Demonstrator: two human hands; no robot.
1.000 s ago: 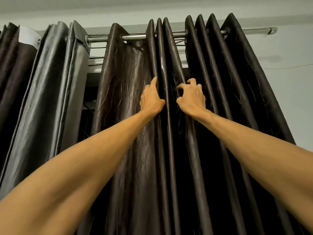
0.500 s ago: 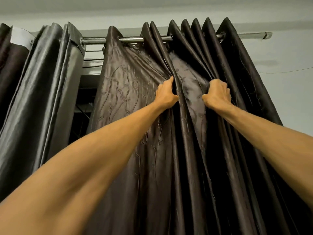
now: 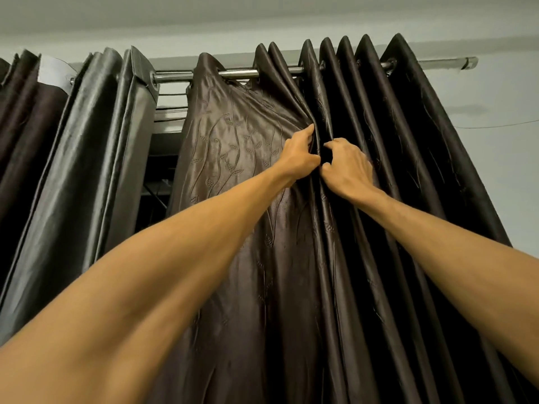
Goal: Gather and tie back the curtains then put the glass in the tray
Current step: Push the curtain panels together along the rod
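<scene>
Both hands are raised to the dark brown curtain (image 3: 233, 258), which hangs from the metal rod (image 3: 239, 73) with its right-hand pleats bunched close. The left hand (image 3: 294, 158) pinches a fold at the edge of the flatter, leaf-patterned stretch, and the right hand (image 3: 347, 167), just beside it, appears to curl round the neighbouring pleat, its fingertips lost in shadow. A grey curtain (image 3: 87, 147) hangs gathered at the left.

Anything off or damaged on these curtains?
A pale grey patch sits at the top of the left curtain, unlike the dark fabric around it; tape or lining, cannot tell. The brown curtain gripped by the left hand and right hand looks undamaged.
</scene>
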